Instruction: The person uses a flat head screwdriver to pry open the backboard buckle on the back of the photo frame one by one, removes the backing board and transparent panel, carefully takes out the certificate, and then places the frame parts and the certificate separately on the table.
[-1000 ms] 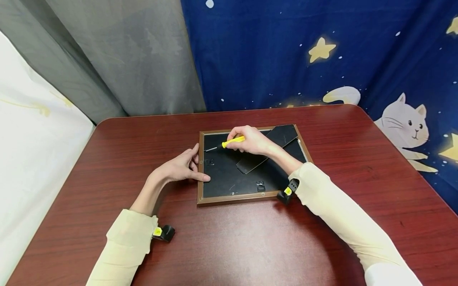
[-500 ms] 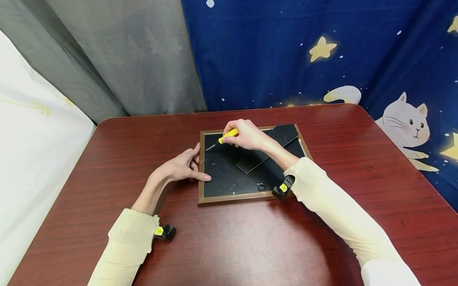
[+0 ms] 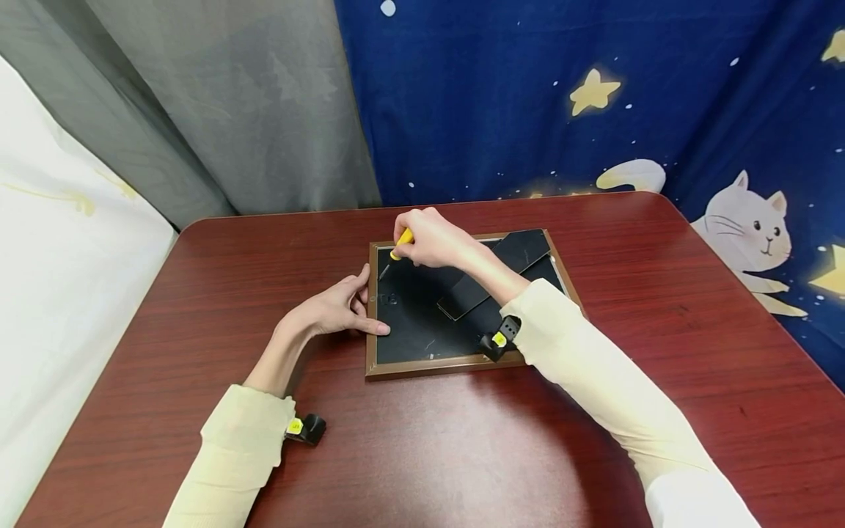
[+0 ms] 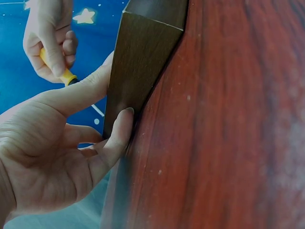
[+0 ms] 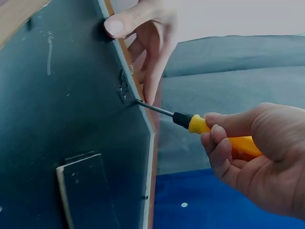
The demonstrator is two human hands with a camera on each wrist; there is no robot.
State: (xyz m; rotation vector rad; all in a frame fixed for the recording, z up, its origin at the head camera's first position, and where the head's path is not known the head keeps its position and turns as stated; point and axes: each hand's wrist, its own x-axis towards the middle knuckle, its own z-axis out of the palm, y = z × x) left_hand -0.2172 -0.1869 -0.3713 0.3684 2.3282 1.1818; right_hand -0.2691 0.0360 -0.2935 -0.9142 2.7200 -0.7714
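A brown-edged picture frame (image 3: 436, 365) lies face down on the table, its black backing (image 3: 422, 323) up and a black stand flap (image 3: 495, 275) across it. My right hand (image 3: 429, 240) grips a yellow-handled screwdriver (image 3: 400, 244) (image 5: 224, 136); its tip (image 5: 138, 101) touches a small clip (image 5: 123, 87) at the frame's left edge. My left hand (image 3: 337, 308) holds the frame's left side, thumb on the backing (image 5: 116, 26) and fingers against the outer edge (image 4: 121, 129).
The frame sits mid-way on a dark red wooden table (image 3: 422, 440). A grey curtain (image 3: 218, 103) and a blue cloth with stars and a cat (image 3: 594, 95) hang behind it. White fabric (image 3: 59, 242) lies to the left.
My right hand has moved left and up across the backing, tilting the screwdriver steeper so its tip comes down at the frame's left edge. My left hand stays put.
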